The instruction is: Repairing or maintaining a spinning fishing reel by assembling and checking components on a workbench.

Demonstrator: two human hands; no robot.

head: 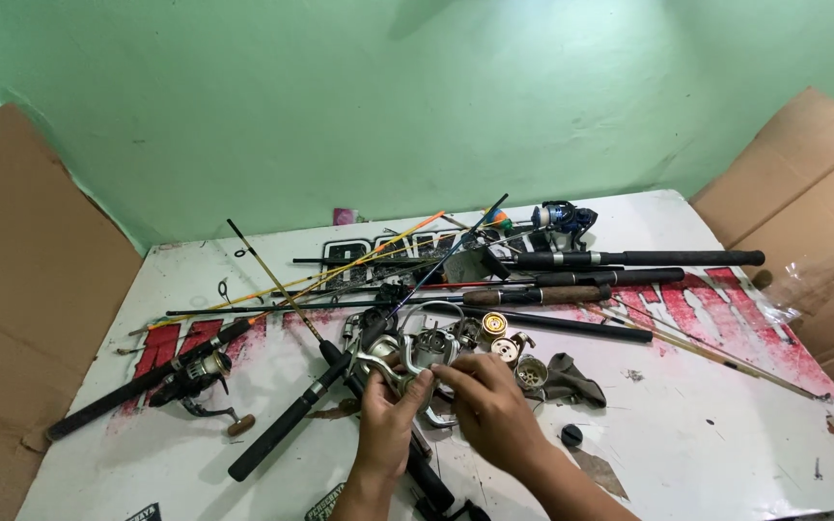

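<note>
Head view: silver spinning reel (415, 371) sits above the white table (707, 434), near its front edge, clamped between both hands. Left hand (388, 425) grips the reel body from below, fingers closed round it; right hand (489, 405) pinches the reel's right side, fingers together. Behind the reel lie loose spools (499, 338) and crossed fishing rods (571, 275). Left of the reel rests a black rod with reel (190, 371); right, a black cap (571, 435).

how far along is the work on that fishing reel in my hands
Done: loose spools already lie apart on the table. In hand: the left hand and right hand both hold a silver spinning reel. Left: the reel on a rod and the blue reel lie untouched.
</note>
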